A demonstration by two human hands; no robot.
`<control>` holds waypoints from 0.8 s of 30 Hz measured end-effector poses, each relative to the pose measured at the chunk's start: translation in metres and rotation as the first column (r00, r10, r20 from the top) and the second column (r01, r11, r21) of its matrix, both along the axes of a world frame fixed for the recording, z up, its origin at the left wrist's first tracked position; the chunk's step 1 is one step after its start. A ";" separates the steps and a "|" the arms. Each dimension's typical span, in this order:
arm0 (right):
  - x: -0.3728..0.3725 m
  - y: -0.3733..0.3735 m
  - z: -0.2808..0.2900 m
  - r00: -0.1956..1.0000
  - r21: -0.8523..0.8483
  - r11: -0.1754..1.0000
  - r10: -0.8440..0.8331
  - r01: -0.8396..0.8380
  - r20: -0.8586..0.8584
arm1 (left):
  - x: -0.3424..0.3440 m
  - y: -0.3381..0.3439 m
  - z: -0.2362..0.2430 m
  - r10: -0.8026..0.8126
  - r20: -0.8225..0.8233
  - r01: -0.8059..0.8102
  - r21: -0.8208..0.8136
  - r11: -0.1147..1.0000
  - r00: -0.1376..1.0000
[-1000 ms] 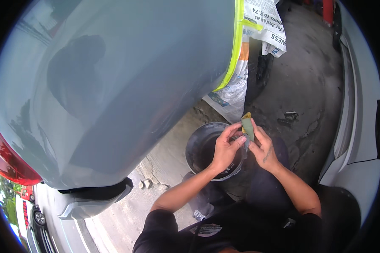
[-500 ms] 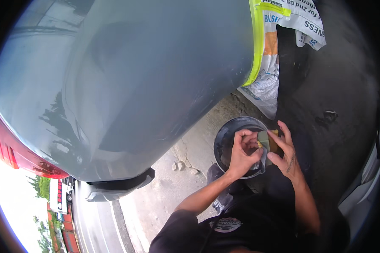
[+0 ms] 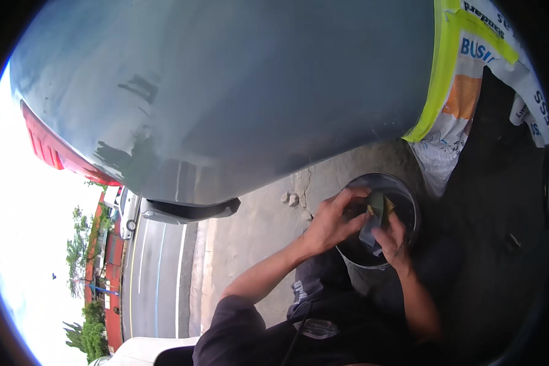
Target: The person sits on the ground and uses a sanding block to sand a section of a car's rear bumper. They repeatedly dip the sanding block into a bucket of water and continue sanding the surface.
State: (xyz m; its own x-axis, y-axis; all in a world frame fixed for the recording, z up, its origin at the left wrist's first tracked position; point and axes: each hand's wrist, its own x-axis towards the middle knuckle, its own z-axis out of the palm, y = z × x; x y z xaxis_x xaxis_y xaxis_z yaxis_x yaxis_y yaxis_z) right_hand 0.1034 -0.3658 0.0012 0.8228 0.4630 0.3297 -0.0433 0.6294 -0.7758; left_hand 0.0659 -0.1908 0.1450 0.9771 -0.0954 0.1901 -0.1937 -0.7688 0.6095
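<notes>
Over a dark round bucket (image 3: 413,221), my left hand (image 3: 341,216) grips a small green block (image 3: 376,201) from the left, fingers curled around its top. My right hand (image 3: 395,238) pinches it from the right and below. A bit of yellowish sheet (image 3: 388,208) shows beside the block, and a grey piece (image 3: 368,233) hangs at its lower end, partly hidden by my fingers. The inside of the bucket under my hands is dark and hard to make out.
A grey car body panel (image 3: 256,79) fills the top, with a red tail light (image 3: 55,146) at left. Bright yellow tape (image 3: 436,91) holds newspaper (image 3: 460,97) along its right edge. Cracked concrete (image 3: 274,244) lies below; a road (image 3: 152,274) with vehicles runs beyond.
My head has turned, shifting the panel and bucket rightward in view and showing more road. My right hand's raised fingers have closed in on the block, and both hands sit over the bucket.
</notes>
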 end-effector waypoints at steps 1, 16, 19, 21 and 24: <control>-0.002 0.004 0.006 0.997 -0.165 0.984 -0.064 0.070 0.043 | -0.004 -0.010 -0.008 0.062 -0.048 -0.062 0.003 0.998 0.997; -0.013 -0.020 0.030 0.884 -0.324 0.907 -0.098 0.268 0.457 | -0.050 -0.037 -0.036 0.105 -0.227 -0.232 -0.658 0.716 0.968; -0.018 -0.012 0.042 0.847 -0.329 0.898 -0.082 0.291 0.525 | -0.044 -0.035 -0.026 0.171 -0.096 -0.186 -0.725 0.663 0.981; -0.016 -0.008 0.056 0.858 -0.294 0.921 -0.075 0.254 0.509 | -0.060 -0.039 -0.029 0.212 -0.106 -0.217 -0.755 0.619 0.972; -0.001 -0.040 0.064 0.968 -0.234 0.963 0.175 -0.130 0.179 | -0.049 -0.047 -0.003 0.148 -0.103 -0.176 -0.722 0.669 0.984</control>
